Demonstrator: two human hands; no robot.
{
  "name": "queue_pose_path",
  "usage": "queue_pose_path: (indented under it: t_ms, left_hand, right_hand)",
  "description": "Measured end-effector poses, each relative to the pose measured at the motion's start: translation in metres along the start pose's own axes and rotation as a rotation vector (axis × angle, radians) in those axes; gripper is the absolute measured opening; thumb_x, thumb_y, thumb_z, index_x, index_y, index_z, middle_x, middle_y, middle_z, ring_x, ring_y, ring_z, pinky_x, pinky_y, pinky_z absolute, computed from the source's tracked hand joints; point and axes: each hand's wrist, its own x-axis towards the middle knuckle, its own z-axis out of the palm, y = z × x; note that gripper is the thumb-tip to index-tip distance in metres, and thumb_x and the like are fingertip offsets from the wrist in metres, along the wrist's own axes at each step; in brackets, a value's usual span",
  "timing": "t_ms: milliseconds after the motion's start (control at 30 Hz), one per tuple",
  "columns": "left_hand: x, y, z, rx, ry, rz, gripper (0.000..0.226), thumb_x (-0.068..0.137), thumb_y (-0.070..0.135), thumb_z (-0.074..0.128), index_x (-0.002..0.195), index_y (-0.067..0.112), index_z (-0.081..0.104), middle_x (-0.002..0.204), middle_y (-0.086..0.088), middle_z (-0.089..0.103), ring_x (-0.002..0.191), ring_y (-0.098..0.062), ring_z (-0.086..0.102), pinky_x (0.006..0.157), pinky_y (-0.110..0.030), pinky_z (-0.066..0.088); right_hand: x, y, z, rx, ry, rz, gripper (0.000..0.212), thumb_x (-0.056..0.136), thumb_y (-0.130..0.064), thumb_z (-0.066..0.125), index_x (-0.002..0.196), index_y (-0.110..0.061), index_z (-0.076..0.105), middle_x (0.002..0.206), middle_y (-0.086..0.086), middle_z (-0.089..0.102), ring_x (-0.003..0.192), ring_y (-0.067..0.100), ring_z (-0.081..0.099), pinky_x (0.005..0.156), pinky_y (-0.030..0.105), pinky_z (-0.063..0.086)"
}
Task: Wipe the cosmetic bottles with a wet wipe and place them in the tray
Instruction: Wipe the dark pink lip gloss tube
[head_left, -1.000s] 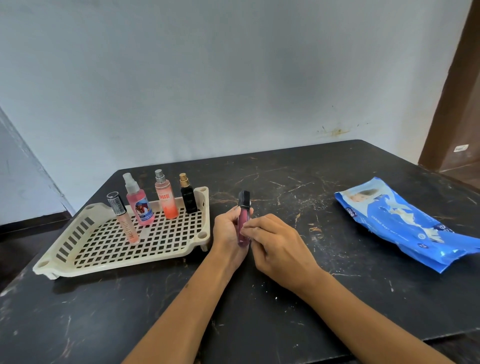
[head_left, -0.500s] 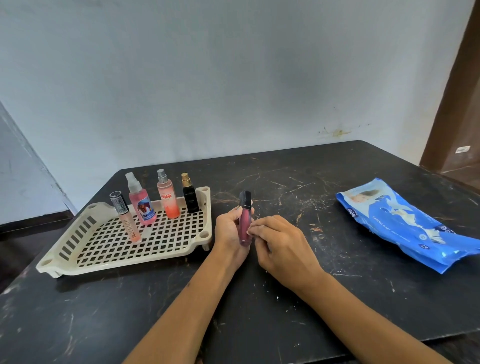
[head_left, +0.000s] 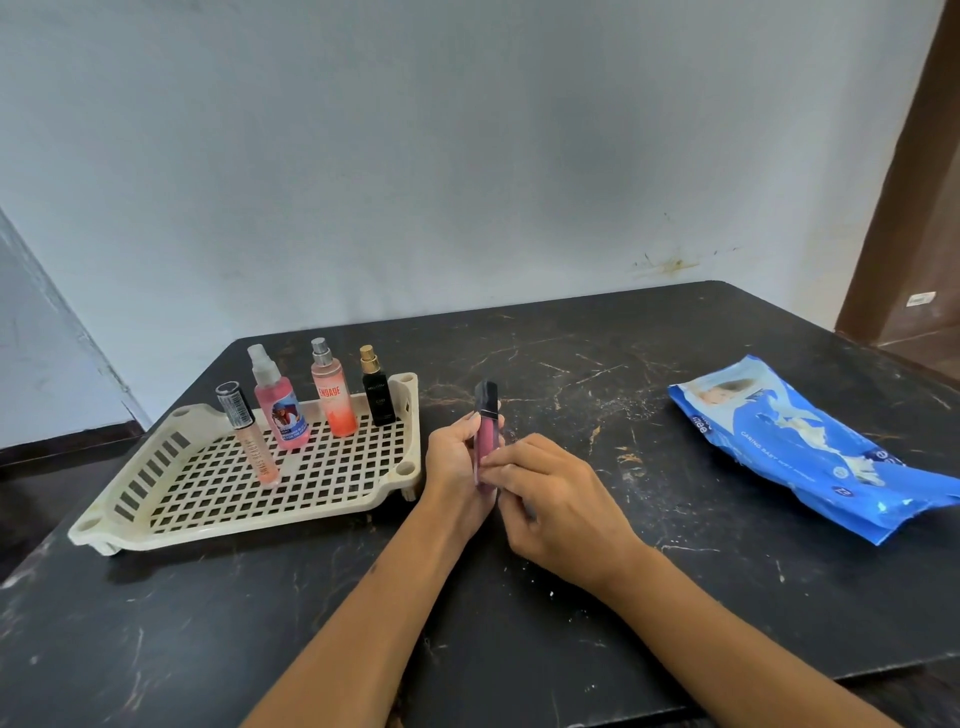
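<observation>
left hand (head_left: 457, 462) grips pink lip gloss tube (head_left: 487, 441) upright; right hand (head_left: 556, 499) fingertips pinch its lower body.

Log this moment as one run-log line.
left hand: grips pink tube upright | right hand: fingertips on tube | tray: four bottles standing | wipes pack: on table, right

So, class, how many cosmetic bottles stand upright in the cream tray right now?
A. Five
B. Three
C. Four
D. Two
C: in the tray stand a slim tube, a pink spray bottle, an orange spray bottle and a black bottle; the pink lip gloss is outside it, in the hands.
</observation>
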Motion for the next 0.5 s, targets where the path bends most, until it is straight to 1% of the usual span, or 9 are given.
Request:
queue_pose_path:
  t_ms: [67,100,200,233,300,400,500]
  left_hand:
    - [-0.0002,0.0001,-0.0002,-0.005,0.009,-0.001,0.022,0.097,0.014,0.038,0.1,0.001,0.055,0.074,-0.006,0.054,0.058,-0.011,0.046,0.055,-0.02,0.043]
    - [-0.0005,0.0001,0.0,-0.015,0.007,0.0,0.021,0.097,0.013,0.038,0.101,0.001,0.055,0.074,-0.006,0.055,0.058,-0.011,0.046,0.054,-0.02,0.044]
    - [-0.0006,0.0004,0.0004,-0.044,-0.004,-0.007,0.016,0.095,0.01,0.039,0.093,0.001,0.053,0.071,-0.005,0.05,0.055,-0.01,0.044,0.044,-0.018,0.044]
    - [-0.0006,0.0004,0.0004,-0.039,-0.005,-0.007,0.015,0.095,0.009,0.04,0.091,0.002,0.053,0.07,-0.005,0.049,0.056,-0.011,0.044,0.045,-0.018,0.044]
    - [-0.0001,-0.0002,-0.0003,-0.007,0.001,0.001,0.017,0.095,0.011,0.039,0.094,0.002,0.053,0.072,-0.005,0.05,0.058,-0.011,0.045,0.051,-0.019,0.044]
    - [-0.0014,-0.0007,-0.0014,0.014,0.011,0.008,0.023,0.097,0.015,0.038,0.103,0.0,0.054,0.075,-0.007,0.053,0.061,-0.012,0.046,0.058,-0.022,0.044]
    - [-0.0022,0.0002,-0.0001,-0.021,0.002,0.007,0.025,0.096,0.013,0.038,0.11,-0.001,0.053,0.078,-0.007,0.054,0.062,-0.011,0.047,0.057,-0.021,0.043]
  right_hand:
    - [-0.0006,-0.0009,-0.0004,0.008,0.018,-0.001,0.022,0.078,-0.007,0.052,0.081,-0.004,0.074,0.087,0.003,0.07,0.074,0.021,0.064,0.067,0.029,0.055]
    - [-0.0008,-0.0002,0.0003,-0.003,0.034,0.01,0.022,0.078,-0.006,0.052,0.079,-0.004,0.073,0.085,0.003,0.07,0.073,0.021,0.063,0.065,0.03,0.055]
    - [-0.0007,0.0038,0.0035,-0.051,0.055,0.055,0.025,0.08,-0.006,0.049,0.083,-0.003,0.073,0.088,0.004,0.07,0.076,0.022,0.064,0.065,0.031,0.055]
    - [-0.0006,0.0042,0.0038,-0.051,0.047,0.053,0.026,0.081,-0.006,0.048,0.086,-0.002,0.073,0.091,0.005,0.07,0.078,0.023,0.065,0.067,0.032,0.055]
    - [-0.0008,0.0032,0.0028,-0.035,0.017,0.018,0.026,0.082,-0.006,0.048,0.088,-0.002,0.073,0.093,0.006,0.07,0.08,0.022,0.065,0.07,0.031,0.055]
    - [-0.0012,0.0004,0.0005,-0.009,0.006,-0.026,0.021,0.079,-0.007,0.053,0.08,-0.004,0.074,0.088,0.003,0.07,0.076,0.02,0.064,0.065,0.03,0.055]
    - [-0.0006,0.0028,0.0021,-0.063,0.052,0.014,0.022,0.079,-0.007,0.051,0.079,-0.005,0.074,0.086,0.002,0.07,0.075,0.019,0.064,0.063,0.029,0.055]
